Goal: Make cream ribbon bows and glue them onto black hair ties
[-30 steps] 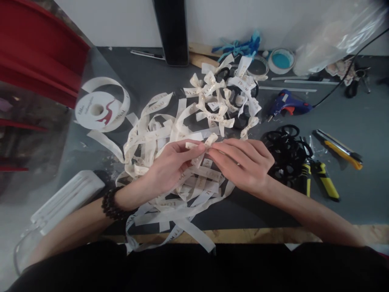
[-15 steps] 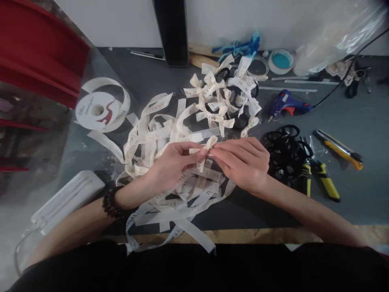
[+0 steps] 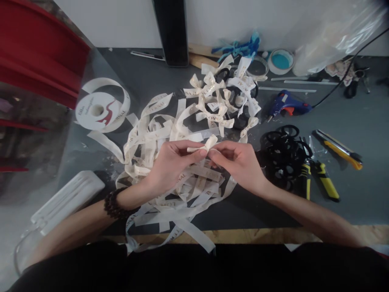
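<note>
Between my two hands is a small cream ribbon bow (image 3: 210, 142), one loop pointing up and a tail to the left. My left hand (image 3: 178, 162) pinches it at the knot with thumb and fingertips. From the other side, my right hand (image 3: 243, 164) is closed with thumb and forefinger on the same ribbon; its grip partly hides the knot. Under the hands lies a heap of loose printed ribbon strips (image 3: 148, 138). Just beyond are several finished bows (image 3: 212, 89) on black hair ties.
A ribbon spool (image 3: 88, 109) stands at left. To the right are black hair ties (image 3: 282, 150), yellow-black scissors or pliers (image 3: 326, 182), a yellow cutter (image 3: 342, 150) and a blue glue gun (image 3: 287, 103) with its cord. A black phone-like slab (image 3: 173, 36) leans at the back.
My right hand has turned, its fingers curling under and its thumb coming to the knot. The bow's lower tail has gone from sight, and my left hand has barely shifted.
</note>
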The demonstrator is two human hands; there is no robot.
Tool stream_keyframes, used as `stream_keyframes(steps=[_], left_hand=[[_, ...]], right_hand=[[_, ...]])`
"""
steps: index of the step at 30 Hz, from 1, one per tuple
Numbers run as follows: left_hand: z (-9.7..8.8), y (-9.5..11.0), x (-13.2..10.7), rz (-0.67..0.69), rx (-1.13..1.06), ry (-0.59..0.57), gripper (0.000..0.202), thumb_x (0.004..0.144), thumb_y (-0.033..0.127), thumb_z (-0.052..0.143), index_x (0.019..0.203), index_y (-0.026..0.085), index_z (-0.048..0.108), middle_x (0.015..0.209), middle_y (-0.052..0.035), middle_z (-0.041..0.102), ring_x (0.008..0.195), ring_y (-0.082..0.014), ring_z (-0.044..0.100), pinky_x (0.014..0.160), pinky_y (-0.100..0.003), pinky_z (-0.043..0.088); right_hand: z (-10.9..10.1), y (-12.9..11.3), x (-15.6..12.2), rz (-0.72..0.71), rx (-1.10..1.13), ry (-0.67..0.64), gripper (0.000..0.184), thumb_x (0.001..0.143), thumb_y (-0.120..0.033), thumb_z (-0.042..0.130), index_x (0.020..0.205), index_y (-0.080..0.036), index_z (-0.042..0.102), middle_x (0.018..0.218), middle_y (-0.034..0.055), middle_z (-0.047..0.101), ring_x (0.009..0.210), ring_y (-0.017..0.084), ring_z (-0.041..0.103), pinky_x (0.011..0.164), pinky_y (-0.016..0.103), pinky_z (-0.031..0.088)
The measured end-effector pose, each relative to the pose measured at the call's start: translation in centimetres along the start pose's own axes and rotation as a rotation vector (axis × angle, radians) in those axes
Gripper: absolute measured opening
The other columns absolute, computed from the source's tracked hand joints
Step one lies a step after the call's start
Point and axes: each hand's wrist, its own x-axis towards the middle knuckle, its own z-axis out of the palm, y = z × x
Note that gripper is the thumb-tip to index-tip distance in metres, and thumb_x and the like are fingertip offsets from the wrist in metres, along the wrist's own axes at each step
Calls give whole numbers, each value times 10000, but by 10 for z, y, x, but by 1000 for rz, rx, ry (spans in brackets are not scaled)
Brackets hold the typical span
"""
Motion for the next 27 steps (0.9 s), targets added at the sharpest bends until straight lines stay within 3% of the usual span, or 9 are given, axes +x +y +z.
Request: stream_keyframes(steps=[5,9,12,17,21,23,25,27], left_hand=[[0,7,-1,-21,96,-11,188,824,352,915,959,231,864,858,-33,819,760,-147,728,709,-248,587],[-1,12,-2,-36,99,-35,159,883,364,865,950,221,855,813,-27,785,687,-111,662,644,-225,535],[-3,14,0,-39,71,-47,138,898,344,850,913,208,848,757,-19,754,643,-100,636,638,-224,527],[-3,16,3,-42,111,9,181,858,379,881,889,205,841,722,-14,732,612,-108,612,587,-231,500],[-4,16,1,-27,120,19,198,827,378,910,931,221,851,734,-13,739,677,-121,643,660,-234,526],[-6,16,1,-43,80,-5,201,838,382,901,959,229,853,764,-14,748,703,-123,653,693,-239,541],[-9,15,2,-76,57,-44,196,858,394,884,966,233,855,748,-9,729,679,-114,631,671,-233,533],[-11,15,3,-100,63,-65,193,860,400,881,951,232,858,729,-7,711,665,-110,613,642,-226,520]], right_hand=[[0,2,4,173,260,-51,227,829,-408,861,809,-193,793,704,4,746,633,114,644,621,245,506],[0,5,7,260,313,-83,299,886,-442,799,724,-192,774,669,8,725,591,93,573,569,244,422],[0,6,8,209,280,-60,301,894,-433,797,716,-192,764,656,-1,707,573,87,529,566,251,410],[-6,0,5,46,51,-10,217,898,-406,805,841,-197,793,671,-4,718,601,118,596,591,274,468],[-10,-4,5,-240,-316,85,107,911,-330,812,922,-224,805,786,-3,771,679,135,678,623,279,509],[-11,-2,6,-511,-547,170,20,924,-242,797,934,-257,806,832,-15,789,737,141,710,692,296,535],[-15,1,7,-836,-784,257,145,929,-164,771,892,-301,797,838,-43,800,779,148,727,734,319,529],[-21,3,7,-1047,-968,241,204,932,-141,754,866,-332,783,866,-69,814,825,152,738,726,330,508]])
